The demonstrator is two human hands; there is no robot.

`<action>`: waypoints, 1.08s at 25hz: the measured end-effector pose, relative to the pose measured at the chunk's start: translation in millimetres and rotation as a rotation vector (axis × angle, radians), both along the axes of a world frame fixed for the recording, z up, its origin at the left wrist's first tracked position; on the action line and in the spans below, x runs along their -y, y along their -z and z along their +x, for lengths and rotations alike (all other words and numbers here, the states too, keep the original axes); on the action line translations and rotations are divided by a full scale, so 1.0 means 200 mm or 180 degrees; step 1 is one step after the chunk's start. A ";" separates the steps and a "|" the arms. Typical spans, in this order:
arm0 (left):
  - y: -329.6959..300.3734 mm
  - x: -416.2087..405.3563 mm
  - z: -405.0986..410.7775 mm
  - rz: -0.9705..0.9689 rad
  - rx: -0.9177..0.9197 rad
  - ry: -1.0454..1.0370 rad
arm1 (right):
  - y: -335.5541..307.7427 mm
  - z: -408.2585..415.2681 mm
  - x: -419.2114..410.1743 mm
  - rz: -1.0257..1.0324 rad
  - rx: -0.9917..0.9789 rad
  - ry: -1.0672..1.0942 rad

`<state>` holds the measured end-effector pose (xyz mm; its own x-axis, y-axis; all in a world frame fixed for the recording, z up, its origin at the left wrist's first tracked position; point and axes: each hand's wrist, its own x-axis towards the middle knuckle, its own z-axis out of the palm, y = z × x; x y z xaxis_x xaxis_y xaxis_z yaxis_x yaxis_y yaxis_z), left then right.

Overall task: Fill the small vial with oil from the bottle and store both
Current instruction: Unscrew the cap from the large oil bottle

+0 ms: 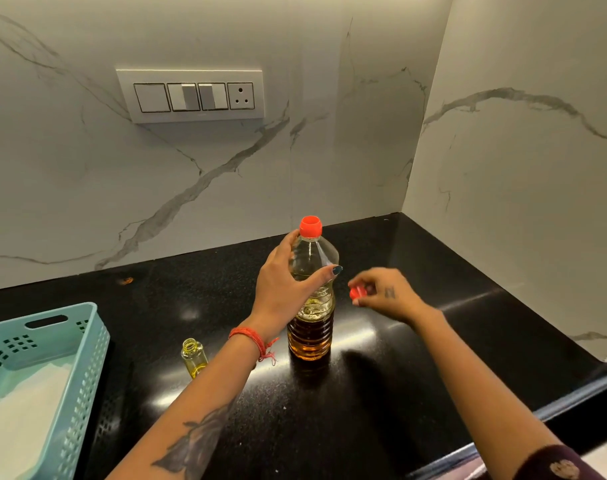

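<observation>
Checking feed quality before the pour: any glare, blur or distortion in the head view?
Head view: glare patches on the black counter beside the oil bottle; right hand is motion-blurred around the red cap; wide-angle bend curves the wall edges; the vial is sharp.

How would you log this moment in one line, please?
left hand grips bottle | right hand pinches cap | vial open

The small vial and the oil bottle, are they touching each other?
Apart. The head view shows bare black counter between the small vial and the oil bottle.
</observation>
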<state>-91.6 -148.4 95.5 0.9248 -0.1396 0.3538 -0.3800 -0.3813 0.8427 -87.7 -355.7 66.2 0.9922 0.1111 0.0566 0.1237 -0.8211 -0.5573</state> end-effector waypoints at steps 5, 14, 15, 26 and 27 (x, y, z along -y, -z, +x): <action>0.00 0.00 0.00 0.0033 -0.0080 -0.0005 | 0.29 -0.02 0.04 -0.0008 -0.0480 0.0323; 0.00 -0.01 0.01 0.0110 -0.0133 0.0050 | 0.36 -0.02 0.05 0.0124 -0.0791 0.0328; 0.00 -0.01 0.01 0.0097 -0.0133 0.0069 | 0.34 -0.03 0.05 0.0147 -0.0754 0.0278; 0.17 -0.58 -0.19 -0.0457 0.0530 -0.1466 | 0.05 -0.10 -0.36 0.2249 -0.0190 -0.0459; 0.24 -0.64 -0.22 -0.0403 0.0377 -0.1672 | 0.06 -0.09 -0.38 0.2267 -0.0130 -0.0416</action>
